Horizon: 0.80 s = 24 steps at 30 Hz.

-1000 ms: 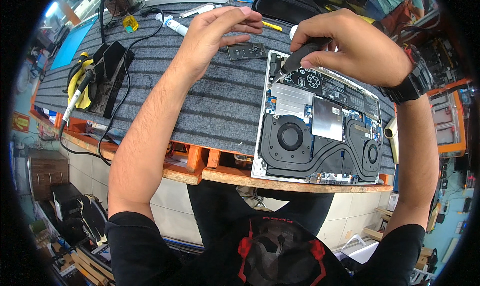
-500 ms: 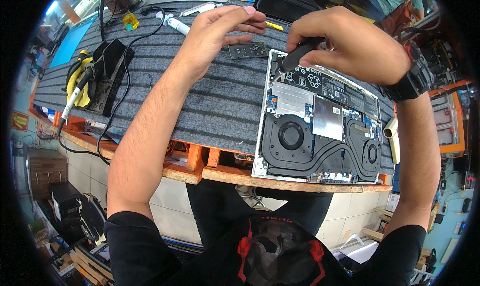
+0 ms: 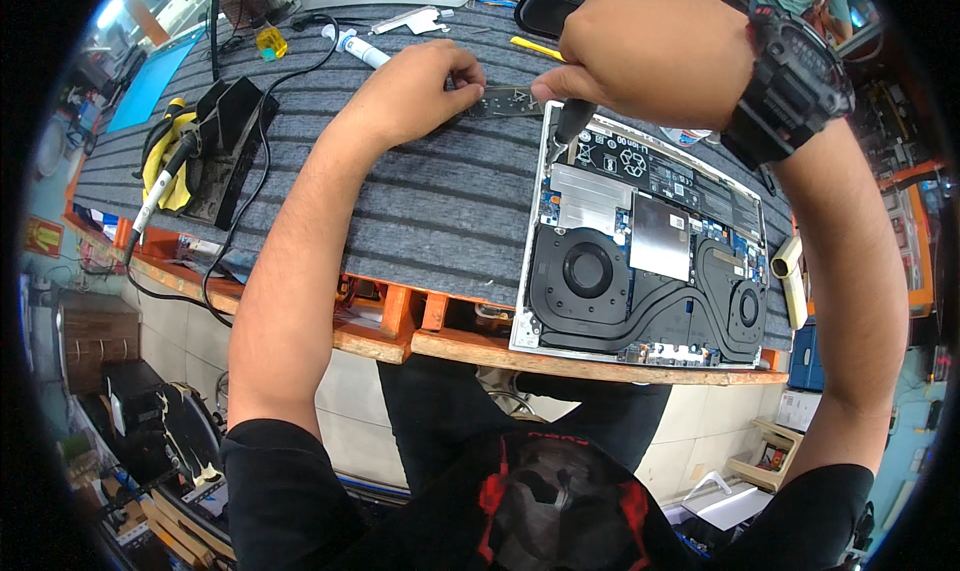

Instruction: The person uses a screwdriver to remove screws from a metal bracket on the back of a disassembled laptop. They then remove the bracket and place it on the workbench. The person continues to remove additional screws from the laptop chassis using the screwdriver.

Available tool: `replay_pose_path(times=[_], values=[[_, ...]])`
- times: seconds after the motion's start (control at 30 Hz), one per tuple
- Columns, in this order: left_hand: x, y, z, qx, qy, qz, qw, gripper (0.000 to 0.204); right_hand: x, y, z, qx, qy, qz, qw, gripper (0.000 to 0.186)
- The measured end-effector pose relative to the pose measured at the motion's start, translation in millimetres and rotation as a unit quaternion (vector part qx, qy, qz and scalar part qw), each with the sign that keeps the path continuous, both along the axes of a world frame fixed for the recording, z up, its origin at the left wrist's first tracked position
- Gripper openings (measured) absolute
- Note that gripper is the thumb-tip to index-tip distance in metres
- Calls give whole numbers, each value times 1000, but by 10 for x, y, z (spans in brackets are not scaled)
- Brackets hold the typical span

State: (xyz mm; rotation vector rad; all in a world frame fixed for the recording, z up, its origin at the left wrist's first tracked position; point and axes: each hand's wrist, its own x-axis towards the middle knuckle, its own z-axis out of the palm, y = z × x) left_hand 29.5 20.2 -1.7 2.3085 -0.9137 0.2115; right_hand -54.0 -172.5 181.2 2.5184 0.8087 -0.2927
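While the left hand (image 3: 415,96) pinches one end of a small dark board (image 3: 505,101) on the grey mat (image 3: 420,201), the right hand (image 3: 650,51) is closed round a black screwdriver (image 3: 572,119), its tip down at the far left corner of the open laptop (image 3: 640,251). The board lies flat near the table's far edge, just left of the laptop; the left fingertips close narrowly on its left end, and the right thumb nearly meets its other end. It looks light, thin, stiff and fragile, best held by its edges, away from the components. The screwdriver's handle is hidden in the fist.
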Motion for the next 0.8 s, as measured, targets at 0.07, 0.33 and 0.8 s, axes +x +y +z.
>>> replay_pose_path(times=[0.07,0.33,0.8], values=[[-27,36,25,34,4,9,999,22,57,-98,-117,34,-25,39,998,28],[-110,1,0,84,-28,-36,995,19,42,10,-119,-1,6,0,1000,35],[-179,-76,114,55,10,-24,998,14,54,-42,-24,2,10,12,1000,31]])
